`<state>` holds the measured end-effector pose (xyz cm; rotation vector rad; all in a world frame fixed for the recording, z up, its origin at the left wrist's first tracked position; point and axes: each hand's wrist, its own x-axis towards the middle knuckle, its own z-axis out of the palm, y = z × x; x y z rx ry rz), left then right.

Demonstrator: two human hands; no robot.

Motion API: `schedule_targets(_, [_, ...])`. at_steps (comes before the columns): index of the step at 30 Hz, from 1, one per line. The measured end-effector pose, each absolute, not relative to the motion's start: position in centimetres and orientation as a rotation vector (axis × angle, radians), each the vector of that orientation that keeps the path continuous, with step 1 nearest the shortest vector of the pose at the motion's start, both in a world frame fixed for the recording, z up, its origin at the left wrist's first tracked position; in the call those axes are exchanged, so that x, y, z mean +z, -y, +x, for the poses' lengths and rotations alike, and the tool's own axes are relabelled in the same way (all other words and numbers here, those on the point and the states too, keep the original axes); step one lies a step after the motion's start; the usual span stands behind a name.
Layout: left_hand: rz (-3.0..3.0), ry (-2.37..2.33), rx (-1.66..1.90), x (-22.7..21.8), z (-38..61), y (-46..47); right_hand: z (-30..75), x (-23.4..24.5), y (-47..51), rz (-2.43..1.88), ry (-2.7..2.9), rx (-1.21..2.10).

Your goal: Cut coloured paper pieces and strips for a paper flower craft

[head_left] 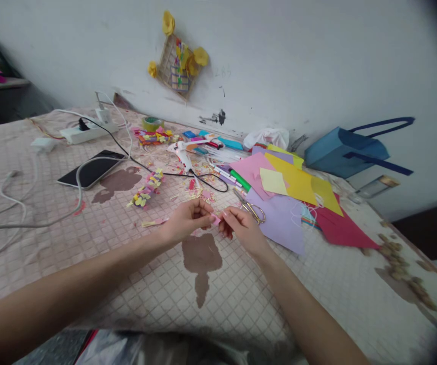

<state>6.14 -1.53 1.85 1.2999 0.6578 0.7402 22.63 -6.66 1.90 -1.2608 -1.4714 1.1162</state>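
Note:
A small piece of pink paper [215,219] is pinched between the fingertips of my left hand [190,219] and my right hand [243,228], just over the table. Its exact shape is partly hidden by the fingers. Beside my left wrist lies a thin strip with pink and yellow paper [154,222]. Farther back on the left is a stick covered in pink, yellow and purple paper bits [147,190]. Gold-handled scissors [254,209] rest just beyond my right hand, partly on a lilac sheet [279,228].
A white glue gun [182,154] with a black cord stands among paper scraps. Coloured sheets [290,177], a green marker [240,179] and a blue bag [342,149] are at right. A tablet [92,169], cables and a power strip [87,133] lie at left.

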Motion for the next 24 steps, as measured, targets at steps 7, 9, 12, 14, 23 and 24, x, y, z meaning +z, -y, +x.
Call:
schedule_targets(7, [1.286,-0.655,0.719,1.52,6.18,1.4,22.48,2.2,6.77,-1.24,1.485,1.151])
schedule_targets(9, [1.272,-0.65,0.729,1.62,6.22,1.45,22.47,2.12,6.73,-1.245,1.488,1.119])
schedule_targets(12, [1.268,-0.655,0.719,1.82,6.23,1.62,22.48,1.86,6.66,-1.25,1.454,1.052])
schedule_targets(14, [1.29,-0.675,0.676,1.82,6.2,1.7,22.44,1.7,6.65,-1.25,1.428,1.033])
schedule_targets(23, [1.321,-0.727,0.599,1.13,6.19,1.55,22.05,1.76,6.91,-1.257,1.413,1.033])
schedule_targets(24, [1.32,-0.719,0.598,1.15,6.17,1.56,22.03,1.8,6.94,-1.258,1.417,1.037])
